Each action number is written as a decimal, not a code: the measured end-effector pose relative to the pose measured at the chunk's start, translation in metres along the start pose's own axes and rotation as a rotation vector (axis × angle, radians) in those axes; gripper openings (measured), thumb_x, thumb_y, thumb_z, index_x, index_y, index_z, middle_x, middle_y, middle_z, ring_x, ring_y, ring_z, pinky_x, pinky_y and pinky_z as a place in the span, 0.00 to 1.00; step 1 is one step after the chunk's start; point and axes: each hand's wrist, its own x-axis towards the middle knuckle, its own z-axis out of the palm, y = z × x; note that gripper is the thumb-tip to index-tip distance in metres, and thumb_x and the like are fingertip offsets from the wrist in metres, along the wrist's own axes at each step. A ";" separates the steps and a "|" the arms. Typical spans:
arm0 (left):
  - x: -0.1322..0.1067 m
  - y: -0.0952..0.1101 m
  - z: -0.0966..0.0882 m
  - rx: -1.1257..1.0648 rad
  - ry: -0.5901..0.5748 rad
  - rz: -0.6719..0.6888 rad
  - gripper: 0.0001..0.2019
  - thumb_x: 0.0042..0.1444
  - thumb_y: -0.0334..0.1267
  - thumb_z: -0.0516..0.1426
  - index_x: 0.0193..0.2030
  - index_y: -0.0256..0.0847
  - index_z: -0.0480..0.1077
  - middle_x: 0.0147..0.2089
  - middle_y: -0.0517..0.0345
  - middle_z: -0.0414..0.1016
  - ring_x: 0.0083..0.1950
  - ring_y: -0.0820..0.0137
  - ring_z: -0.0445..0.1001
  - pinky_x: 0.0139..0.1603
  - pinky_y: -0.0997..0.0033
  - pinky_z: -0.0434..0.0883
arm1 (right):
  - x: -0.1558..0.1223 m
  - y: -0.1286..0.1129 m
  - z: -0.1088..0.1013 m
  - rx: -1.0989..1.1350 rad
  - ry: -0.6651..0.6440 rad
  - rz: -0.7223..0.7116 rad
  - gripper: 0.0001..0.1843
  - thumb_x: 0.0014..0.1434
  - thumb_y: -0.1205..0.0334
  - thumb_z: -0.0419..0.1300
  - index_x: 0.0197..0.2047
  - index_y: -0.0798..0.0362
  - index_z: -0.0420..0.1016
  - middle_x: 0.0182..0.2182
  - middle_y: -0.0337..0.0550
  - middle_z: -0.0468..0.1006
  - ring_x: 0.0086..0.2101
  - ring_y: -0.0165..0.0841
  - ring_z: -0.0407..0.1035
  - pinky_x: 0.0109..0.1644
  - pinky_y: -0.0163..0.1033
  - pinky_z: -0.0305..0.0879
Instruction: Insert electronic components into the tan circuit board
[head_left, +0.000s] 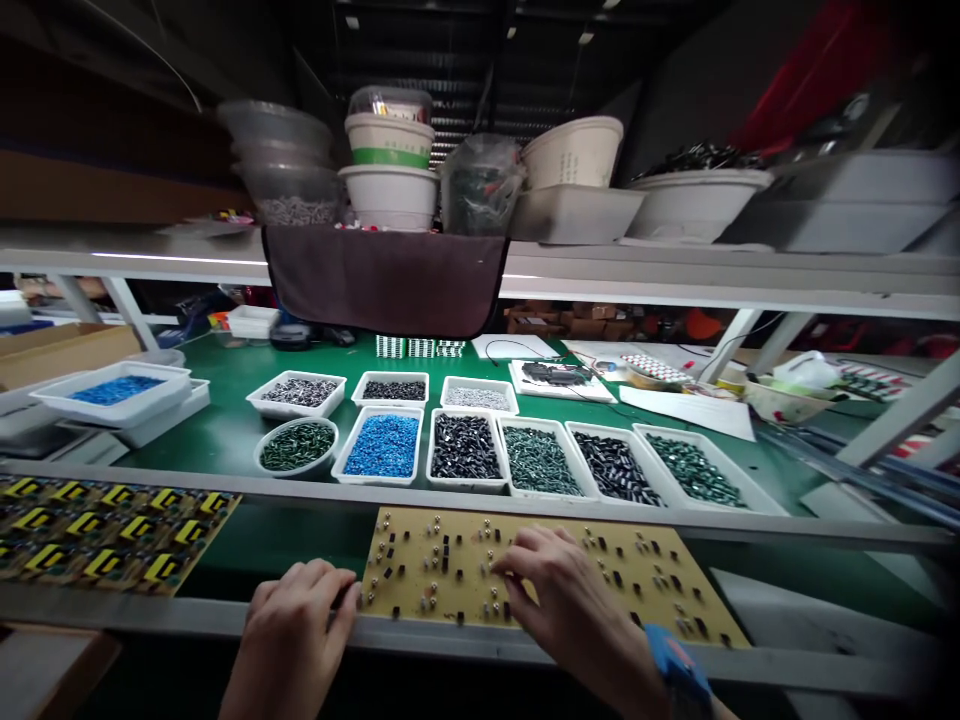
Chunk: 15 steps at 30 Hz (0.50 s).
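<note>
A tan circuit board (540,550) carrying rows of small black and silvery parts lies along the front rails. My right hand (551,580), with a blue band at its wrist, is over the middle of this board. Its thumb and fingers are pinched close to the surface; whatever they hold is too small to make out. At the board's left edge is my left hand (300,610), fingers curled and thumb drawn in towards the index finger. Something small and dark may be at those fingertips, but I cannot make it out.
Behind the rail stand white trays of small components: blue ones (382,447), black ones (465,447) and green ones (544,458). Boards with yellow parts (112,530) lie to the left. A shelf (675,265) loaded with tubs spans overhead, with a dark cloth (386,280) hanging from it.
</note>
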 end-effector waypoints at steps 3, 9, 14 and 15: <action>0.008 -0.007 -0.003 -0.034 0.050 0.104 0.05 0.60 0.39 0.57 0.41 0.47 0.73 0.37 0.62 0.78 0.38 0.65 0.77 0.41 0.63 0.63 | 0.023 -0.009 0.003 -0.014 0.021 0.029 0.09 0.58 0.70 0.59 0.38 0.49 0.80 0.35 0.41 0.78 0.40 0.35 0.70 0.49 0.41 0.57; 0.019 0.000 -0.002 -0.083 0.081 0.233 0.07 0.62 0.32 0.54 0.42 0.46 0.72 0.35 0.61 0.74 0.37 0.67 0.72 0.42 0.64 0.61 | 0.055 -0.028 0.012 -0.109 -0.004 -0.008 0.07 0.60 0.65 0.61 0.34 0.48 0.81 0.34 0.40 0.78 0.39 0.35 0.70 0.48 0.42 0.56; 0.022 0.001 0.000 -0.100 -0.004 0.242 0.06 0.60 0.31 0.56 0.40 0.47 0.72 0.34 0.62 0.73 0.36 0.67 0.72 0.40 0.64 0.61 | 0.065 -0.031 0.017 -0.177 -0.052 -0.027 0.07 0.59 0.63 0.62 0.31 0.48 0.81 0.32 0.39 0.78 0.37 0.35 0.69 0.46 0.41 0.56; 0.022 0.001 0.001 -0.116 -0.020 0.252 0.07 0.60 0.31 0.56 0.41 0.47 0.72 0.34 0.63 0.73 0.36 0.67 0.72 0.40 0.65 0.61 | 0.066 -0.031 0.017 -0.181 -0.054 -0.028 0.08 0.60 0.63 0.61 0.31 0.48 0.81 0.32 0.39 0.78 0.36 0.34 0.69 0.46 0.41 0.56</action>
